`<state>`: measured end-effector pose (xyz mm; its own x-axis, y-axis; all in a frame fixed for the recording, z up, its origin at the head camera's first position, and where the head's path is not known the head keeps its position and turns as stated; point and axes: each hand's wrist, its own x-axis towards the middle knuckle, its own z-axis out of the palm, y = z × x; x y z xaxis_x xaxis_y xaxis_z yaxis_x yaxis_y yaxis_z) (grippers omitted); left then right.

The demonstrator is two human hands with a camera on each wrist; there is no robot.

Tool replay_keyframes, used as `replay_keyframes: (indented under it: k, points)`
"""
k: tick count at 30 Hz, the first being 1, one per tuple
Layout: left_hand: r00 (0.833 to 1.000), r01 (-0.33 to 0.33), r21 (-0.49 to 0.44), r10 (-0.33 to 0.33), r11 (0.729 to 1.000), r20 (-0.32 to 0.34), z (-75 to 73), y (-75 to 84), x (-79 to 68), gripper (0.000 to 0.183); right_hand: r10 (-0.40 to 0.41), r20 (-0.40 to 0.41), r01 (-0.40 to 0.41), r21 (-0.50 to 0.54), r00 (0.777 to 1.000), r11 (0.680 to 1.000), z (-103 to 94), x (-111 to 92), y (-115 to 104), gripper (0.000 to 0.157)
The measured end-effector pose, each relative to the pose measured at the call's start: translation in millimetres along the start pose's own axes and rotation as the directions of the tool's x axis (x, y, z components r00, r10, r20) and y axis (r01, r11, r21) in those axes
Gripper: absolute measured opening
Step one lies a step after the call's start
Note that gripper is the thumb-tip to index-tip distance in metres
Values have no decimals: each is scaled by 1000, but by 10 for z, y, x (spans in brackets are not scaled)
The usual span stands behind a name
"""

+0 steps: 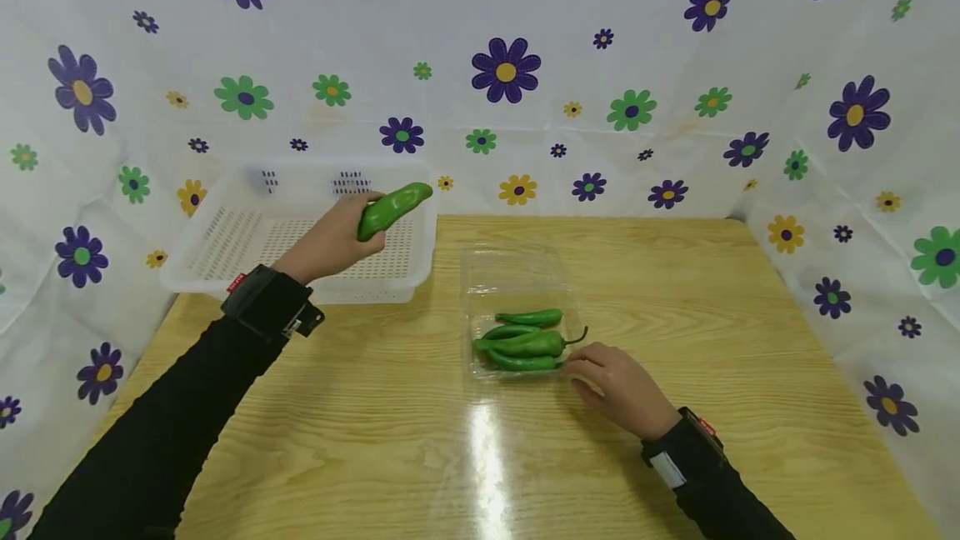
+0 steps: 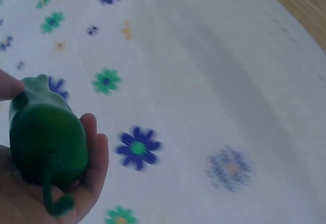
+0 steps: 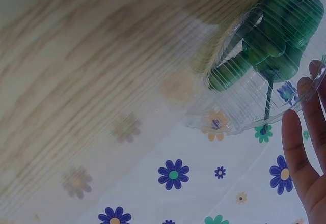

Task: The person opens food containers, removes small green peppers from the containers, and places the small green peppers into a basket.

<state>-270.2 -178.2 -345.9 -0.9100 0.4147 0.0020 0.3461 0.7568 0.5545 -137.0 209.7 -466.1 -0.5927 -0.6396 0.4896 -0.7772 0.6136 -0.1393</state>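
My left hand (image 1: 333,240) grips a large green pepper (image 1: 393,208) above the white plastic basket (image 1: 423,252). In the left wrist view its curved stem hangs over the palm, with the thumb and fingers around the body. A clear plastic clamshell box (image 1: 517,271) lies with its lid folded back on the table. Several slimmer green peppers (image 1: 528,344) rest inside it, one stem sticking out past the right side. Beside that edge is my right hand (image 1: 618,386). Its extended fingers (image 3: 300,137) touch the box's rim in the right wrist view and hold nothing.
The wooden table (image 1: 675,290) reaches back to a white cloth (image 1: 570,115) printed with flowers, which also hangs at both sides. The basket stands at the table's back left, close to the cloth. Light glares on the tabletop in front of the box.
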Motion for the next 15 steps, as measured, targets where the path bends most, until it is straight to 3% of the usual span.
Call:
replay_keyframes:
  k: [3, 8, 12, 15]
  points:
    - [995, 77, 22, -78, 997, 60, -17, -269, 30, 53, 4, 0, -4, 3, 1000, 1000, -6, 0, 5, 31]
    - [975, 179, 85, -188, 980, 119, 85, -647, 57, 56, -2, -2, 2, 9, 1000, 1000, 14, -3, 12, 31]
    - [971, 182, 148, -201, 972, 126, 138, -761, 80, 58, 3, -2, -3, 11, 1000, 1000, 27, -9, 21, 30]
    - [979, 154, 195, -176, 969, 102, 143, -770, 108, 58, 10, 0, -10, 11, 1000, 1000, 27, -11, 25, 30]
